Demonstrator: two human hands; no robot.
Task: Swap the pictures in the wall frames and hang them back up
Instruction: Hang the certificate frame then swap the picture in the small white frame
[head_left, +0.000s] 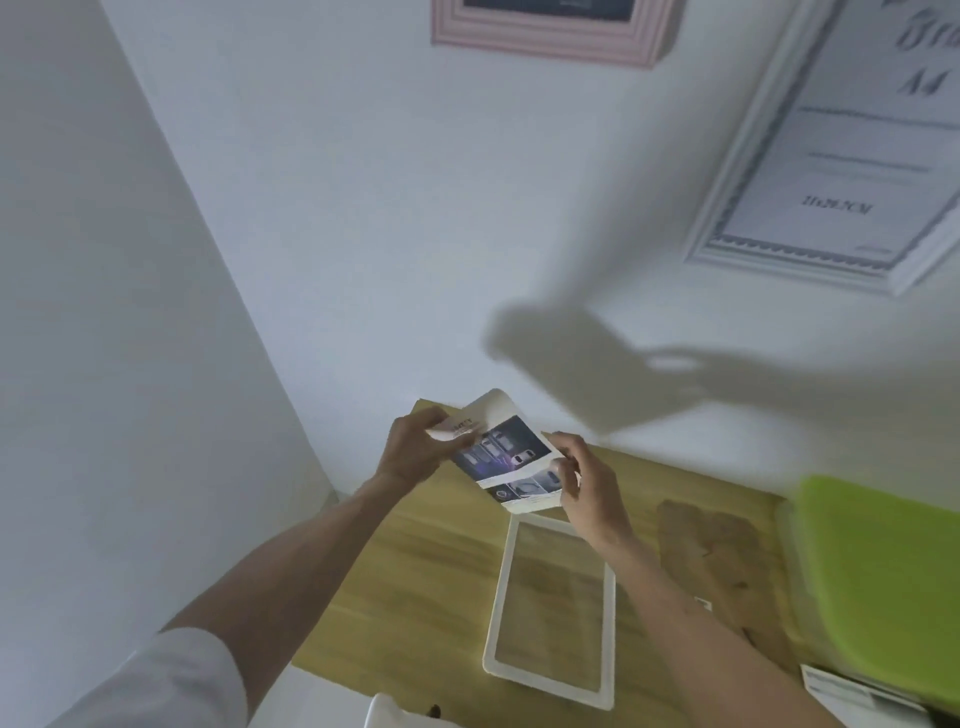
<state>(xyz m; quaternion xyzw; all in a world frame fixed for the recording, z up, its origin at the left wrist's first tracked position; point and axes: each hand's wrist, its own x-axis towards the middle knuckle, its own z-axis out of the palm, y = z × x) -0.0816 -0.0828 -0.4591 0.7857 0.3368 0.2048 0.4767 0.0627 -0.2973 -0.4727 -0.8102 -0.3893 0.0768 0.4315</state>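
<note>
Both my hands hold a printed picture (511, 457) with dark car images, tilted above the wooden table (415, 582). My left hand (415, 447) pinches its upper left edge, and my right hand (582, 478) grips its lower right corner. Directly below lies an empty white frame (497, 613), flat on the table with the wood showing through it. A brown backing board (722, 561) lies to the right of that frame. On the wall hang a pink frame (550, 39) at the top and a large white frame (831, 156) with a certificate-like sheet at the upper right.
A lime green object (883, 582) sits at the table's right end, with a printed paper (852, 691) below it. A white rounded object (389, 712) pokes in at the bottom edge. White walls meet in a corner to the left.
</note>
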